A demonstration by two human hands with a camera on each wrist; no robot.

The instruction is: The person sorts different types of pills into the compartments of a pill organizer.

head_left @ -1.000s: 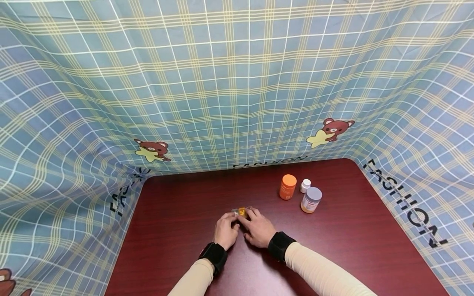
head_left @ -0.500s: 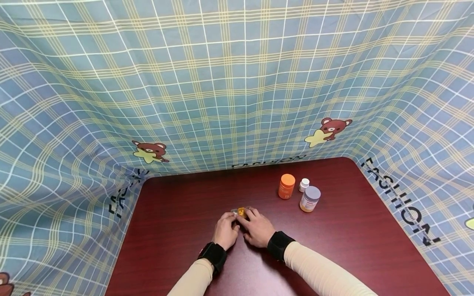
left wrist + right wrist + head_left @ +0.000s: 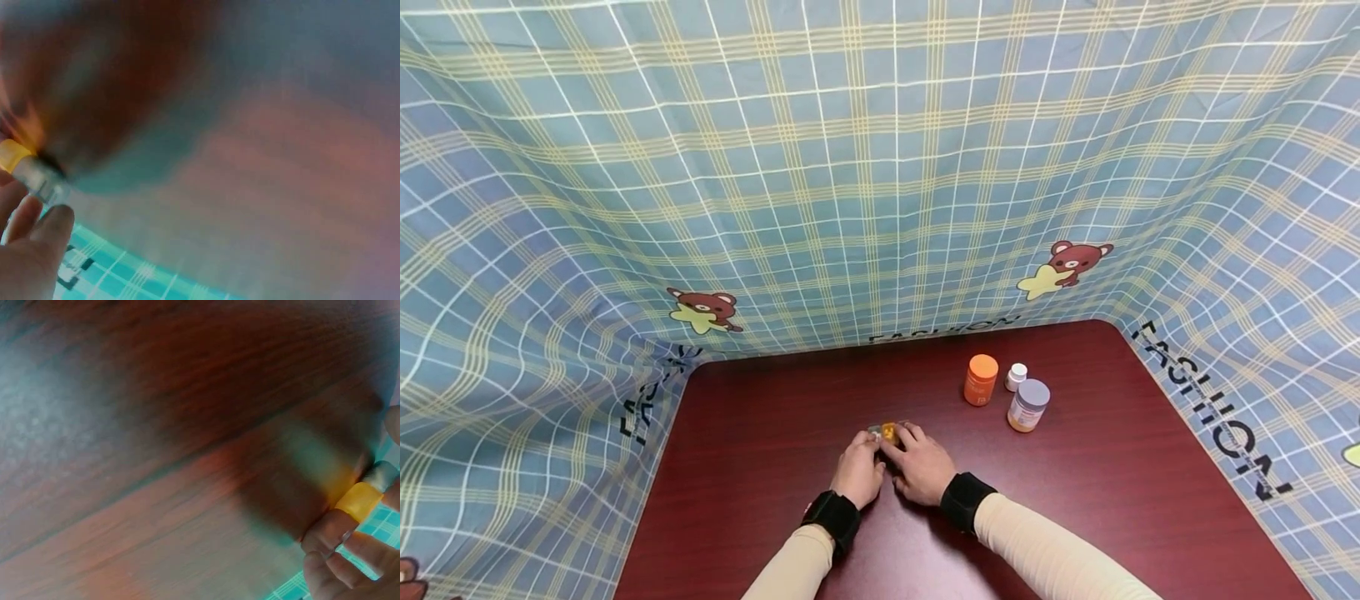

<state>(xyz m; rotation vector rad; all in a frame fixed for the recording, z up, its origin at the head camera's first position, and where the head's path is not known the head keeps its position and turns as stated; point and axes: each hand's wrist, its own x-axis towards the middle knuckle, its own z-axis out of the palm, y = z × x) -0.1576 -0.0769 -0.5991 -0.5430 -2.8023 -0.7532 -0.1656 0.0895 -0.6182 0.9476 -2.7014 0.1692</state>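
Note:
A small see-through pill box (image 3: 889, 432), with yellow content in its middle and pale content at its left, lies on the table between both hands. My left hand (image 3: 858, 473) holds its left end between thumb and fingers. The right hand (image 3: 924, 469) grips the other end, its forefinger reaching over the near side. In the left wrist view the pale end of the pill box (image 3: 41, 179) shows beside the fingertips. The right wrist view shows its yellow section (image 3: 360, 501) and a brownish section near the right fingers (image 3: 369, 551). Fingers cover parts of the box.
An orange bottle (image 3: 981, 381), a small white bottle (image 3: 1017, 377) and a grey-lidded jar (image 3: 1028, 407) stand together at the back right of the dark red table (image 3: 760, 417). A plaid curtain (image 3: 850, 183) surrounds the table's back and sides.
The head view has shifted slightly. Both hands stay on the pill box, with only very small finger movement.

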